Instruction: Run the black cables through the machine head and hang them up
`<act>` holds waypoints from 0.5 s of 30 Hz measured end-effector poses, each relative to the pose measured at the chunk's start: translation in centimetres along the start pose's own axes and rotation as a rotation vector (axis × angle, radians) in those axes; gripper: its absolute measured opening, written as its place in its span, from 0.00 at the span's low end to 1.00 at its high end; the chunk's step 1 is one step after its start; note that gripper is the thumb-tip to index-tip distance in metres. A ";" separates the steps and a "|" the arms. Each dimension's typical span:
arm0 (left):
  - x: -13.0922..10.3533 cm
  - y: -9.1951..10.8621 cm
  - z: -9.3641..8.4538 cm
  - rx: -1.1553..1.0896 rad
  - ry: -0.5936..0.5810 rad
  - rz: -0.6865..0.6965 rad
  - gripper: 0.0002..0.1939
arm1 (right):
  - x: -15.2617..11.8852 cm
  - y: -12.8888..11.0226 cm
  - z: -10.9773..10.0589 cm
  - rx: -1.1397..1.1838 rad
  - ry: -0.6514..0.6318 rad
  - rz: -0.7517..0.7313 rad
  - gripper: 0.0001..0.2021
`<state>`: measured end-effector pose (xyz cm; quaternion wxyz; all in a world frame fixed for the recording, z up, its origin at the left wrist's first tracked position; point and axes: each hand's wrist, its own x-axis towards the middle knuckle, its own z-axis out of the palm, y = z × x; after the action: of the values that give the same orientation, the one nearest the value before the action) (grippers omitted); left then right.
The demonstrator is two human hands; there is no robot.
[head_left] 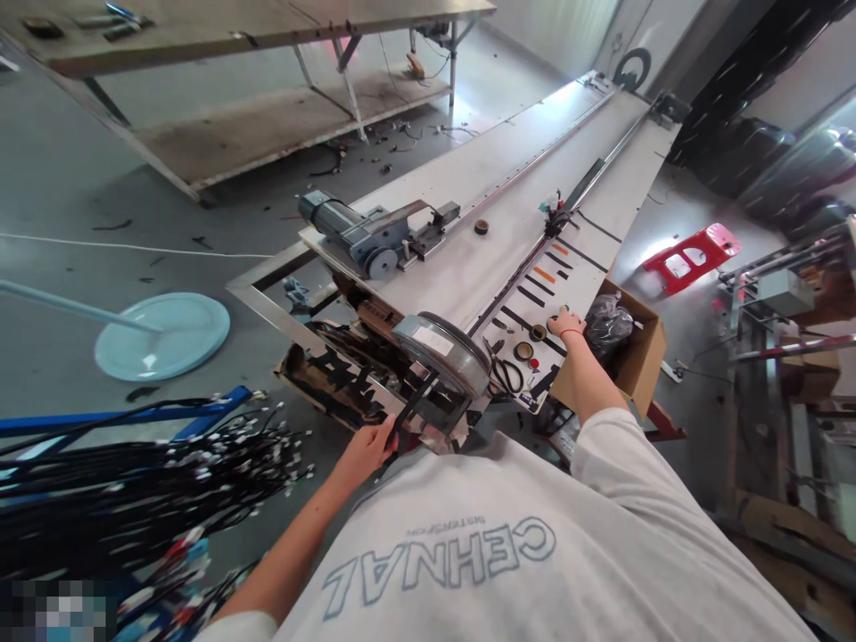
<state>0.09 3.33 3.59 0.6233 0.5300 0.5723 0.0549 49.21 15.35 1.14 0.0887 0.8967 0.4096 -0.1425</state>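
right hand point(567, 323) is curling fingers over a partly hidden dark roll point(552, 326) on the worktop point(455, 272); left hand point(372, 446) is bending fingers by a black strap point(415, 401). can't tell if either is pinching.

From the wearer's place, the worktop point(428, 276) runs off toward 1 o'clock. The drum point(434, 343) sits at its near end, at 12 o'clock, with a lone roll point(481, 227) on the worktop beyond it. The motor point(334, 220) lies on it at 11 o'clock, and the bench point(267, 40) stands farther out that way. The scissors point(512, 378) lie at 1 o'clock, near the strips point(535, 295). At 2 o'clock the bag point(610, 323) is in the carton point(647, 357), with the stool point(695, 259) beyond. The cables point(201, 464) lie at 9 o'clock.
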 end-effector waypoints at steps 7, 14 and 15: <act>-0.6 -1.2 -1.8 0.154 -0.229 0.053 0.33 | -0.4 -0.2 -0.1 0.003 0.005 -0.005 0.31; -0.3 0.3 0.9 0.098 0.005 0.302 0.25 | -0.9 -0.7 -1.9 0.020 -0.022 0.021 0.27; 0.2 0.4 1.3 0.090 0.028 0.306 0.25 | -1.1 -1.0 -2.7 0.043 -0.014 0.015 0.25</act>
<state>1.37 2.91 3.47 0.5754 0.6374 0.4954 0.1309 48.26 15.95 3.98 0.0733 0.9003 0.3992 -0.1569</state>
